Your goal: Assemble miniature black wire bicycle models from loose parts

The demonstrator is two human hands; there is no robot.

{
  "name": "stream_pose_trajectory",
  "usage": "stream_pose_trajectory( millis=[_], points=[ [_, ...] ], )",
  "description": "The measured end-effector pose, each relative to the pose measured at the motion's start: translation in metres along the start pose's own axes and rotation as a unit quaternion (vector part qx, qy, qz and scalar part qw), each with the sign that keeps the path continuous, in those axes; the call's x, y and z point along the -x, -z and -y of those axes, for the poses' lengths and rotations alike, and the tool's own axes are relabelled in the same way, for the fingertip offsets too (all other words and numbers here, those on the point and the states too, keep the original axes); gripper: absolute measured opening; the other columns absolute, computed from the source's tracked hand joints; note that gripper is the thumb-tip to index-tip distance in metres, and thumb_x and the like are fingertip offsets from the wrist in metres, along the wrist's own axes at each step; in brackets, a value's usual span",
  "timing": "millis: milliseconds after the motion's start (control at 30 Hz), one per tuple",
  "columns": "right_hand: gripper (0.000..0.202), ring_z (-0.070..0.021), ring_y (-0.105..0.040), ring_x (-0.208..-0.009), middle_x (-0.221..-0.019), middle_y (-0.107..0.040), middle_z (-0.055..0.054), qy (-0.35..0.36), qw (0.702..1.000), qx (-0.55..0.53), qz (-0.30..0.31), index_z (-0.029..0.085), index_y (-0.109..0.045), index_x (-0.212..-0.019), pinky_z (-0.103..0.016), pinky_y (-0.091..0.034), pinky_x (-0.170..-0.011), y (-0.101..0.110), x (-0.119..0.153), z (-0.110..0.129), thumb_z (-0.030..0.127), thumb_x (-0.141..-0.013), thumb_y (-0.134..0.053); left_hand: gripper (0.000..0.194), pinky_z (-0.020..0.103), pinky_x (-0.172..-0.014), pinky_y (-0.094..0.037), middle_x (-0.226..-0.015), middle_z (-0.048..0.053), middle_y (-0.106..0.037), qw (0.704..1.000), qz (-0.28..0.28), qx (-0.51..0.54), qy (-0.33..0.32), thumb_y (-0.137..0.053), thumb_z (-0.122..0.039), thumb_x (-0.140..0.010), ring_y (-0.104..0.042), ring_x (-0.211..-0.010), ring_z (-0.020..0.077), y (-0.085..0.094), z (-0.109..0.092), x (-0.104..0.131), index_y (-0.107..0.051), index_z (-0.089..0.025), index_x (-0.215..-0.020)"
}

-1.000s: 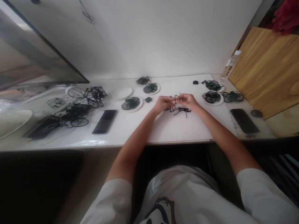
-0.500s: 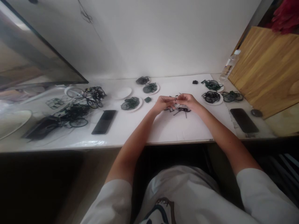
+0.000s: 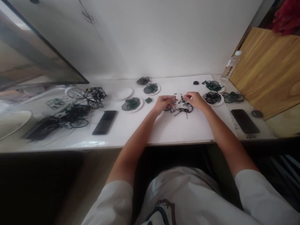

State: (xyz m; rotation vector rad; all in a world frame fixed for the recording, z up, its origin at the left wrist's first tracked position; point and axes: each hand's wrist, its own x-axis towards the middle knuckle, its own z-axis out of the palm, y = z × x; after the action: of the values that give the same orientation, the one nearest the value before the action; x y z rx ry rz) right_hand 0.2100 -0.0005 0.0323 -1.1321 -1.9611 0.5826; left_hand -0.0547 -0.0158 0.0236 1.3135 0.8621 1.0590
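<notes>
My left hand (image 3: 163, 104) pinches the left side of a small silver handlebar (image 3: 177, 94) with dark grips, which looks like part of a model bicycle. The fingers of my right hand (image 3: 194, 99) close on its right end, at the dark grip. Directly below both hands, black model bicycle parts (image 3: 185, 110) lie on the white board, with a curved wheel-like piece among them. My left fingers partly cover these pieces. Closest to my right hand is a white plate holding black bicycle parts (image 3: 212, 97).
More plates of green and black parts (image 3: 131, 104) stand left of my hands. Assembled model bicycles (image 3: 78, 112) crowd the left side. One phone (image 3: 105, 122) lies on the left and another dark phone (image 3: 245, 120) on the right. A plastic bottle (image 3: 231, 66) stands by the wooden panel (image 3: 269, 68).
My right hand has moved slightly right, away from my left hand. The handlebar now shows between them, and more of the black parts below are visible.
</notes>
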Motion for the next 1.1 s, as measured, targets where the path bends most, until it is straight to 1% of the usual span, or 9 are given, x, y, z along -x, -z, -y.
stream_pose_trajectory(
  millis=[67,167,300,533,633,767,900,1033,1100],
  points=[
    [0.040,-0.0254,-0.065,-0.076,-0.083,-0.077,-0.008,-0.001,0.998,0.062,0.001,0.022,-0.081,-0.084,-0.041,-0.052,-0.082,0.008,-0.002,-0.008,0.059,-0.098,-0.074,0.057,0.025,-0.058,-0.048,-0.120,0.021,-0.083,1.000,-0.014,0.006,0.001,-0.096,-0.048,-0.077,-0.081,-0.075,0.0192,0.002,0.003,-0.002,-0.082,-0.011,-0.117],
    [0.029,-0.0273,-0.070,-0.085,-0.096,-0.081,-0.012,-0.004,0.992,0.127,0.000,0.021,-0.084,-0.090,-0.041,-0.053,-0.086,0.022,-0.004,-0.017,0.044,-0.101,-0.072,0.055,0.024,-0.057,-0.048,-0.120,0.020,-0.083,1.000,-0.030,0.002,-0.001,-0.095,-0.048,-0.079,-0.080,-0.075,0.0183,0.003,0.006,-0.005,-0.081,-0.011,-0.118],
    [0.023,-0.0284,-0.073,-0.096,-0.105,-0.083,-0.015,-0.013,0.977,0.208,0.046,0.018,-0.088,-0.103,-0.038,-0.053,-0.091,0.036,-0.005,-0.024,0.031,-0.102,-0.070,0.051,0.023,-0.058,-0.048,-0.121,0.018,-0.083,0.999,-0.045,-0.008,-0.009,-0.092,-0.046,-0.082,-0.080,-0.074,0.0168,0.004,0.009,-0.007,-0.081,-0.011,-0.117],
    [0.026,-0.0262,-0.073,-0.089,-0.096,-0.084,-0.012,-0.092,0.953,0.279,0.070,0.019,-0.091,-0.099,-0.036,-0.053,-0.084,0.033,0.001,-0.022,0.040,-0.100,-0.075,0.050,0.024,-0.059,-0.049,-0.122,0.018,-0.083,0.998,-0.056,-0.006,-0.011,-0.091,-0.046,-0.083,-0.079,-0.074,0.0168,0.005,0.012,-0.008,-0.081,-0.012,-0.117],
    [0.018,-0.0256,-0.071,-0.092,-0.097,-0.084,-0.010,-0.101,0.954,0.273,0.068,0.022,-0.091,-0.098,-0.036,-0.053,-0.085,0.027,0.004,-0.019,0.037,-0.096,-0.080,0.050,0.024,-0.059,-0.049,-0.121,0.018,-0.084,0.998,-0.056,-0.006,-0.008,-0.092,-0.045,-0.082,-0.080,-0.075,0.0178,0.003,0.010,-0.007,-0.081,-0.011,-0.117],
    [0.008,-0.0311,-0.067,-0.107,-0.094,-0.082,-0.011,-0.092,0.954,0.280,0.047,0.021,-0.089,-0.092,-0.039,-0.054,-0.092,0.020,0.005,-0.021,0.026,-0.093,-0.082,0.052,0.024,-0.059,-0.049,-0.121,0.019,-0.083,0.999,-0.052,-0.005,0.006,-0.094,-0.044,-0.080,-0.080,-0.076,0.0183,0.001,0.007,-0.006,-0.081,-0.011,-0.118],
    [0.013,-0.0366,-0.065,-0.116,-0.100,-0.080,-0.016,-0.072,0.950,0.303,0.004,0.019,-0.083,-0.088,-0.045,-0.053,-0.097,0.015,0.004,-0.024,0.026,-0.097,-0.078,0.054,0.024,-0.060,-0.051,-0.124,0.020,-0.082,0.999,-0.041,0.001,0.006,-0.095,-0.044,-0.080,-0.081,-0.077,0.0183,0.000,0.007,-0.006,-0.080,-0.011,-0.119],
    [0.017,-0.0312,-0.072,-0.101,-0.103,-0.081,-0.013,-0.071,0.970,0.219,-0.074,0.020,-0.078,-0.108,-0.045,-0.056,-0.091,0.009,0.002,-0.015,0.032,-0.106,-0.066,0.057,0.023,-0.060,-0.052,-0.127,0.020,-0.082,0.999,-0.036,0.008,0.001,-0.095,-0.046,-0.080,-0.081,-0.077,0.0173,0.002,0.009,-0.007,-0.080,-0.011,-0.121],
    [0.021,-0.0286,-0.074,-0.099,-0.104,-0.082,-0.010,-0.033,0.984,0.142,-0.103,0.022,-0.077,-0.117,-0.042,-0.058,-0.087,0.002,0.001,-0.004,0.035,-0.108,-0.062,0.057,0.023,-0.061,-0.052,-0.128,0.020,-0.081,0.999,-0.034,0.011,-0.001,-0.095,-0.048,-0.080,-0.081,-0.077,0.0170,0.003,0.011,-0.008,-0.080,-0.012,-0.122]
  ],
)
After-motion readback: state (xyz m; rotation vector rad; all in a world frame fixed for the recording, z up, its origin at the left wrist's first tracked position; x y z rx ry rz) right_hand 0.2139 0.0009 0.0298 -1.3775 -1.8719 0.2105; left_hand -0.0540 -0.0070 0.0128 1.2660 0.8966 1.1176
